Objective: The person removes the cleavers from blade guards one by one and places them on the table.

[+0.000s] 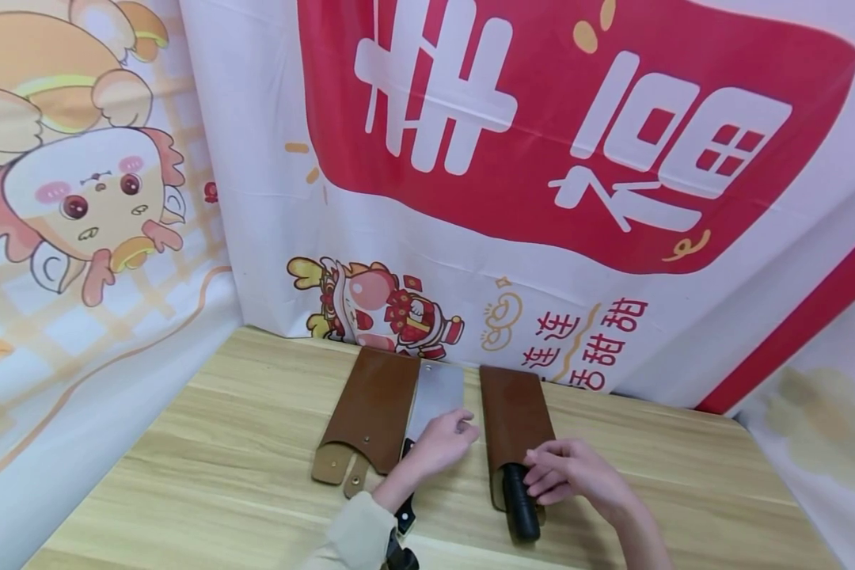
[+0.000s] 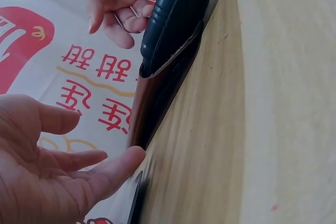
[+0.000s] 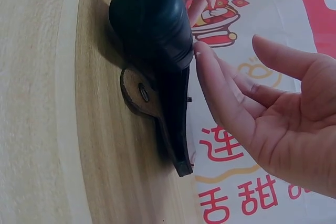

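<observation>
On the right, a brown leather knife sheath (image 1: 516, 412) lies with a knife's black handle (image 1: 522, 507) sticking out of its near end. Beside that handle is my right hand (image 1: 570, 475), fingers relaxed; in the right wrist view a fingertip (image 3: 202, 51) comes right up to the handle's side. My left hand (image 1: 445, 439) hovers over a bare cleaver, whose wide steel blade (image 1: 440, 392) shows beyond the hand. The forearm partly hides the cleaver's black handle (image 1: 404, 518). Loosely bent fingers of the left hand hold nothing. Left of the cleaver lies a wider brown sheath (image 1: 376, 404).
Everything lies on a light wood-grain table (image 1: 207, 443). Snap straps (image 1: 355, 475) hang off the near end of the wider sheath. A printed cloth (image 1: 413, 229) with red and white lettering stands along the table's back edge, and another cartoon cloth (image 1: 78, 158) is at left.
</observation>
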The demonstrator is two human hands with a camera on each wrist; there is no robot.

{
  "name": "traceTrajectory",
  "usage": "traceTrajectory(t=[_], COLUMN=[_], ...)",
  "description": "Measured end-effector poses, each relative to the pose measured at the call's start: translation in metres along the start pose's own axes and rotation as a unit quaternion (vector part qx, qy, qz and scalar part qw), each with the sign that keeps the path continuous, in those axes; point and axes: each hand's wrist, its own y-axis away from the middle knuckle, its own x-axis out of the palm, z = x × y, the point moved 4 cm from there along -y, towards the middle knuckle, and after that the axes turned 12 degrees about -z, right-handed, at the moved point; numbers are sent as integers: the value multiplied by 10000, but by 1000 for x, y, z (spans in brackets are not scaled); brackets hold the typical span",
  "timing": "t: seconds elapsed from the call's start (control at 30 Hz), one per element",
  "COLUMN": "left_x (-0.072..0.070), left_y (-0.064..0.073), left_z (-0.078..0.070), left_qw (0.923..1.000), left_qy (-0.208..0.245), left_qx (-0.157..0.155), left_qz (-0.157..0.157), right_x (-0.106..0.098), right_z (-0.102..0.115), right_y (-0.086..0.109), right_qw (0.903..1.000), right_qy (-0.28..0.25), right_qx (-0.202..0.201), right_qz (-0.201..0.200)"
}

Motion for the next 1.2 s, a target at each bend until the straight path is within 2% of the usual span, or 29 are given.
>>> traceTrajectory(t=[0.17, 0.4, 0.67, 0.93, 1.2], left_x=[5, 11, 19, 23, 24], left_y=[3, 7, 12, 14, 14], left_z=[-1, -2, -3, -3, 0], left_qw=[9999, 9992, 9959, 9920, 9911], left_qy=[53, 241, 573, 819, 893], left_qx=[28, -99, -474, -746, -801], left_qz=[97, 290, 523, 603, 583], right_x=[-1, 0, 4, 6, 8], right_z=[-1, -4, -8, -13, -13], right_y=[1, 3, 4, 3, 2], right_qw=[9999, 9991, 9961, 9954, 9953], right_qy=[118, 426, 848, 907, 863], right_qx=[-46, -19, -83, -105, -213], right_qz=[-14, 27, 206, 300, 398])
